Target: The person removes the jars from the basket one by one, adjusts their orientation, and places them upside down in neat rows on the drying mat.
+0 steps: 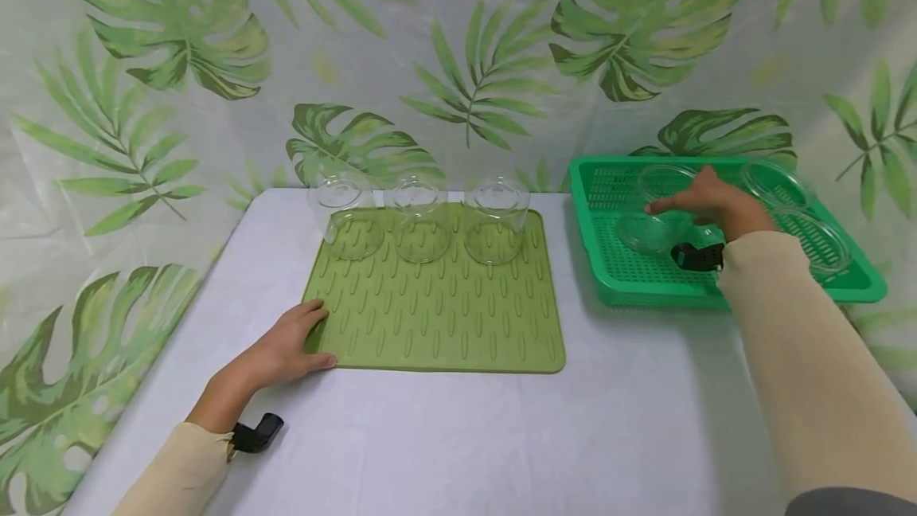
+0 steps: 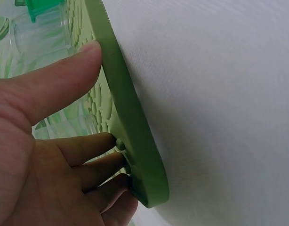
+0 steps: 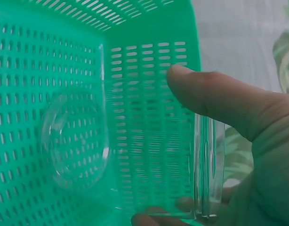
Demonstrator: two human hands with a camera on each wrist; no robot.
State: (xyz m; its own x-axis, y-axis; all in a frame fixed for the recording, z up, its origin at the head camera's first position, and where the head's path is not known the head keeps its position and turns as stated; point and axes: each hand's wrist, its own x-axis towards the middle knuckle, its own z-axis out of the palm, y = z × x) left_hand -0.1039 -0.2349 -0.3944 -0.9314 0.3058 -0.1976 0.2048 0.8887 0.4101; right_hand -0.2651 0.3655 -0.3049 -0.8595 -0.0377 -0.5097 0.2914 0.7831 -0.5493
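Observation:
In the head view my right hand (image 1: pixel 705 201) is over the green basket, at a clear drinking glass (image 1: pixel 645 233) standing mouth up inside it. The right wrist view has my thumb along one side of the glass (image 3: pixel 154 150) near its rim and fingertips at the other side, gripping it. Part of those fingers is hidden below the rim. My left hand (image 1: pixel 286 345) rests on the near left corner of the ribbed green mat (image 1: pixel 444 325), fingers spread and thumb at its front edge. Three clear glasses (image 1: pixel 423 217) stand mouth down in a row along the mat's back.
The green perforated basket (image 1: pixel 598 261) sits on the right of the white-covered table (image 1: pixel 458 436). More clear glasses (image 1: pixel 817 241) are in its right part. A leaf-patterned sheet (image 1: pixel 473 62) hangs right behind the table.

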